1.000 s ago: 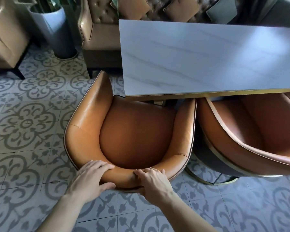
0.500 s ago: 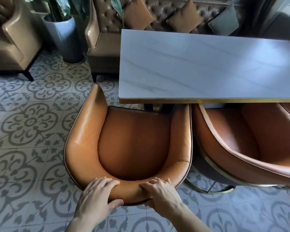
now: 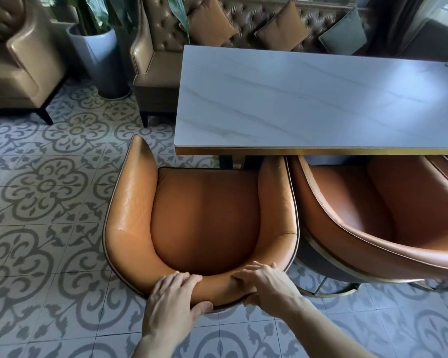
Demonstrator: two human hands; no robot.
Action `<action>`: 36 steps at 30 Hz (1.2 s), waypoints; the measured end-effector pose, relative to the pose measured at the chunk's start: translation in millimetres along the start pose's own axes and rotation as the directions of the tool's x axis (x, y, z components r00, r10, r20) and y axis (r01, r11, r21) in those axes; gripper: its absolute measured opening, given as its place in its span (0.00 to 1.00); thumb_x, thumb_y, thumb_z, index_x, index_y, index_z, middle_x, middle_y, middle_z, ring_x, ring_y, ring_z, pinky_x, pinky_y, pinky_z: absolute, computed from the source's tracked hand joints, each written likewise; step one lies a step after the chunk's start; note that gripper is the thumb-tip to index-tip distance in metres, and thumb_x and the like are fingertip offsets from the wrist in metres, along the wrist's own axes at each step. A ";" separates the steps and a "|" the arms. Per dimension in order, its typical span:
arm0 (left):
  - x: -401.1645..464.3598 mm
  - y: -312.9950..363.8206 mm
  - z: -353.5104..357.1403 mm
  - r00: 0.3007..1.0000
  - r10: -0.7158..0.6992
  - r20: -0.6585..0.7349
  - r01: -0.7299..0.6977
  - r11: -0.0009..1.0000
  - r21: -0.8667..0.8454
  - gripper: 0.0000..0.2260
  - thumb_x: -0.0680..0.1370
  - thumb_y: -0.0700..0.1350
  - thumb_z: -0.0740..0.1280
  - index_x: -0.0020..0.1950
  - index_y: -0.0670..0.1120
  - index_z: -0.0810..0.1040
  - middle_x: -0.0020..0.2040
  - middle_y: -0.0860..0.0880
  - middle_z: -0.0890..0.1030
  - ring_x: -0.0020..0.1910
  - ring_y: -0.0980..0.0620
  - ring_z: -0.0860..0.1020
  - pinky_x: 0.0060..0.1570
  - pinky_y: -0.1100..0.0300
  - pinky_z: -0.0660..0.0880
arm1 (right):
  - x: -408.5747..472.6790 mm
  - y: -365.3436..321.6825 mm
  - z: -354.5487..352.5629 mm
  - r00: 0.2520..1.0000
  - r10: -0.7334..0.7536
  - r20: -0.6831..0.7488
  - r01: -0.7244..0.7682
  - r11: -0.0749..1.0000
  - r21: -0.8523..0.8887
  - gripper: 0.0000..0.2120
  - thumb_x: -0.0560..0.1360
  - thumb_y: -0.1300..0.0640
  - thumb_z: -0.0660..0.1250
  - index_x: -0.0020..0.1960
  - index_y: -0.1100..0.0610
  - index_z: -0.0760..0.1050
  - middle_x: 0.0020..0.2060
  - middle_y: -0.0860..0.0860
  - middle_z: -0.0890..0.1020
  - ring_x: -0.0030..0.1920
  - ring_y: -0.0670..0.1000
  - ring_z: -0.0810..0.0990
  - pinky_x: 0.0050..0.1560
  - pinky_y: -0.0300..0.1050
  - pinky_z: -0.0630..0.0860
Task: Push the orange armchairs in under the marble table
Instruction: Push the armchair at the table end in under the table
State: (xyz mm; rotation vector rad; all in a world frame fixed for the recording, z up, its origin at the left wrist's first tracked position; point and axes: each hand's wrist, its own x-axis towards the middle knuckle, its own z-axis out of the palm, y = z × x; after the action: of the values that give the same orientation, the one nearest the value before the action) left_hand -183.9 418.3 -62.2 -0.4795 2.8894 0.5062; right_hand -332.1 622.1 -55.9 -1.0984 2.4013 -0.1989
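An orange leather armchair stands at the near left corner of the white marble table. Its seat front lies just short of the table's gold edge, its right arm tip reaches under that edge, and its left arm sticks out past the table's corner. My left hand and my right hand both grip the top of its curved backrest, fingers over the rim and thumbs behind. A second orange armchair stands touching it on the right, its seat partly under the table.
A tufted brown sofa with cushions runs behind the table. A grey planter and a tan armchair stand at the back left. Patterned floor tiles spread to the left and near me.
Under both hands the left armchair has turned square to the table and shifted right, closing the gap to the second chair. The view has pulled back and tilted up.
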 end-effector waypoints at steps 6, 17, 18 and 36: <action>0.2 8.2 0.7 1.000 -0.029 0.007 0.029 0.999 -0.036 0.29 0.75 0.69 0.60 0.74 0.60 0.64 0.75 0.56 0.66 0.76 0.52 0.58 0.76 0.54 0.51 | 4.6 8.3 2.9 0.999 -0.013 -0.035 0.013 1.000 0.018 0.33 0.71 0.50 0.79 0.73 0.42 0.72 0.64 0.44 0.82 0.64 0.51 0.77 0.62 0.54 0.74; 2.2 -14.2 -16.2 0.991 0.049 0.122 -0.048 0.999 -0.013 0.33 0.74 0.65 0.67 0.75 0.58 0.63 0.75 0.55 0.66 0.75 0.53 0.61 0.72 0.53 0.60 | -9.9 0.2 23.3 0.993 0.033 -0.110 -0.031 0.999 0.018 0.39 0.72 0.36 0.73 0.79 0.45 0.63 0.72 0.48 0.71 0.75 0.55 0.63 0.65 0.66 0.70; 4.5 -13.7 -15.9 0.993 0.052 0.108 -0.053 0.999 0.007 0.31 0.73 0.66 0.68 0.74 0.58 0.66 0.73 0.56 0.70 0.73 0.53 0.64 0.71 0.53 0.63 | -9.5 1.0 24.0 0.993 0.024 -0.114 -0.023 1.000 0.014 0.39 0.73 0.37 0.73 0.79 0.45 0.63 0.72 0.48 0.71 0.76 0.55 0.62 0.65 0.66 0.69; -1.4 -7.9 -8.0 0.998 0.037 0.055 -0.038 0.999 0.025 0.29 0.72 0.66 0.68 0.70 0.58 0.71 0.67 0.58 0.75 0.68 0.53 0.70 0.71 0.53 0.62 | -8.2 10.7 35.0 0.993 0.061 -0.102 -0.054 0.996 0.072 0.32 0.74 0.42 0.73 0.75 0.41 0.67 0.67 0.46 0.75 0.71 0.55 0.66 0.63 0.65 0.68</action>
State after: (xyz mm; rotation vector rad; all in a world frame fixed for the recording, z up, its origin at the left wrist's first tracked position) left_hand -180.7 408.9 -56.9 -0.4020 2.8541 0.4785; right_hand -317.6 637.7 -86.8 -1.0092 2.4947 -0.3246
